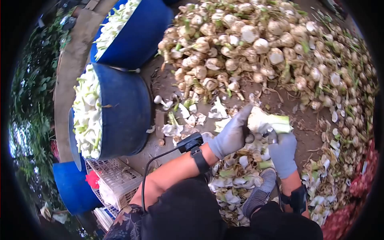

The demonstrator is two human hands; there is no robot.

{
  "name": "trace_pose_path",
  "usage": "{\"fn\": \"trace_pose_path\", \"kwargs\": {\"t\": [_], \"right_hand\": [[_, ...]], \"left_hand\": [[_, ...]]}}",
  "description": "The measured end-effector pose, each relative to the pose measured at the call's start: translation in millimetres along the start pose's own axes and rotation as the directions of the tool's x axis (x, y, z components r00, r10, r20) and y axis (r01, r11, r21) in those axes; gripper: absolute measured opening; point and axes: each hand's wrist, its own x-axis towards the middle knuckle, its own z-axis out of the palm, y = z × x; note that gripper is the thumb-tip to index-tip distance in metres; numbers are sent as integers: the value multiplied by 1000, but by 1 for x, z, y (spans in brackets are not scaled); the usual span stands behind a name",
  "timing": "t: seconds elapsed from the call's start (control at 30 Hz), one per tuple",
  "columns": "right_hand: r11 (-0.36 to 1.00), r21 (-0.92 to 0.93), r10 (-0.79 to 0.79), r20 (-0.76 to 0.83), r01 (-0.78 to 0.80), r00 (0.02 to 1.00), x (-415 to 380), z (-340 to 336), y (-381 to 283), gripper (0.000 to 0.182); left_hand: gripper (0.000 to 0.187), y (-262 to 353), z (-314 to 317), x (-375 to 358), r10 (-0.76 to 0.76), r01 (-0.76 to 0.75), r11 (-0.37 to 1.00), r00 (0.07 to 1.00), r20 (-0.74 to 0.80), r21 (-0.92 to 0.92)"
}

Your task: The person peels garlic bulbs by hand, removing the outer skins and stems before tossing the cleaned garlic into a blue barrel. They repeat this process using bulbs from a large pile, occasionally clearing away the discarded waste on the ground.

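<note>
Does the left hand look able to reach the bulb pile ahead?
Probably yes: nothing visible blocks the left hand from the bulb pile, though that hand grips a white bulb.

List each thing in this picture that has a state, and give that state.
Bulb, pale, stem attached
Left hand, gloved, gripping the bulb
Right hand, gloved, curled by the stem
Nearer blue tub, heaped with pale bulbs
Farther blue tub, also filled
Bulb heap, loose, mostly brownish
Peelings, scattered
Lower-left blue container, contents hidden

The left hand (232, 138) and right hand (284, 155) are gloved grey, the bulb (256, 119) between them white, its stem (282, 124) pale green, the tub (125, 112) to their left blue.
</note>
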Motion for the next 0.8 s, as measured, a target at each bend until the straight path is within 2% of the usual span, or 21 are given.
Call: {"fn": "trace_pose_path", "kwargs": {"t": [0.03,0.07,0.1,0.13,0.17,0.2,0.23,0.27,0.3,0.33,0.4,0.43,0.47,0.53,0.57,0.6,0.67,0.7,0.73,0.8], "right_hand": [[1000,6,-14,1,14,1000,6,1,-12,19],[764,604,255,39,-226,966,11,0,-30,22],[171,929,437,228,-329,870,13,-3,-38,26],[182,927,448,218,-328,867,13,0,-30,26],[237,884,379,298,-403,876,10,5,-14,26],[300,827,323,381,-476,866,6,2,3,25],[403,716,423,407,-570,810,11,-4,-6,22],[474,683,402,394,-556,827,19,-19,-19,22],[351,728,374,468,-589,801,17,-22,-19,24],[216,760,326,535,-612,779,16,-22,-21,26],[240,800,206,512,-550,834,6,-16,-38,24],[188,808,214,521,-558,826,3,-12,-42,25],[189,807,214,523,-560,825,3,-6,-37,25],[244,821,281,451,-517,847,6,1,-27,25],[-114,847,191,531,-519,826,7,-3,-31,26],[-116,848,192,530,-517,826,7,-11,-36,26],[272,825,148,472,-495,869,8,-26,-49,27],[130,825,248,510,-550,823,1,-8,-21,24],[536,635,356,427,-557,831,10,-16,-15,21],[714,436,562,110,-548,820,13,-13,3,18]], "left_hand": [[61,2,-1,-1,20,-21,1000,997,72,2],[61,5,0,-3,26,-26,1000,997,72,1],[66,7,-1,-6,51,-78,952,994,99,295],[75,6,1,-6,64,-133,819,988,142,557],[95,-5,3,-3,217,-273,811,962,167,517],[95,-6,-2,1,266,-302,734,952,152,608],[87,-2,-5,0,276,-319,748,947,166,582],[74,2,0,-2,260,-247,766,963,65,594],[60,14,5,-13,119,-81,871,992,-49,485],[55,23,4,-10,170,-75,855,975,-142,513],[55,14,-23,12,438,-303,684,898,-42,663],[56,11,-20,11,552,-399,526,832,55,751],[56,12,-14,4,553,-398,528,832,53,750],[53,11,1,-7,512,-460,502,841,177,732],[48,6,-3,1,561,-549,361,774,294,754],[48,8,-4,-1,559,-547,361,775,295,755],[41,20,3,-14,382,-309,609,922,71,730],[37,21,-5,-12,337,-309,734,939,70,605],[33,21,-12,-11,295,-296,837,952,76,460],[29,24,-11,-21,205,-303,793,950,236,529]]}}
